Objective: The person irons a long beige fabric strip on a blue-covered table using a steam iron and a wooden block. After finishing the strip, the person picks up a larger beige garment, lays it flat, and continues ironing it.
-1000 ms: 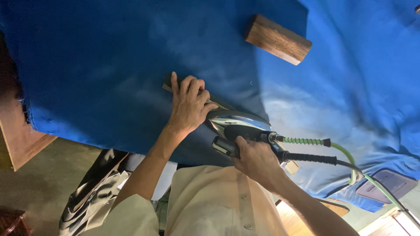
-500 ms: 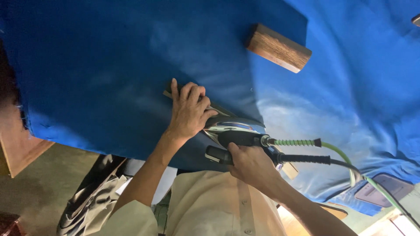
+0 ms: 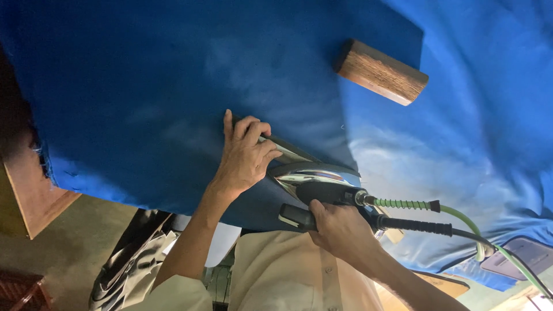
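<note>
From the head camera, the left hand [image 3: 245, 155] lies flat with fingers spread on the dark blue cloth [image 3: 144, 86], pressing it down and gripping nothing, its fingertips touching a folded strip at the cloth's edge. Just beside it the right hand [image 3: 340, 230] is closed around the black handle of the iron [image 3: 314, 183], whose shiny body rests on that cloth edge. A green hose [image 3: 461, 216] and a black cord [image 3: 420, 226] run from the iron to the right. A wooden block [image 3: 383, 72] sits on the cloth farther up, well apart from both hands.
</note>
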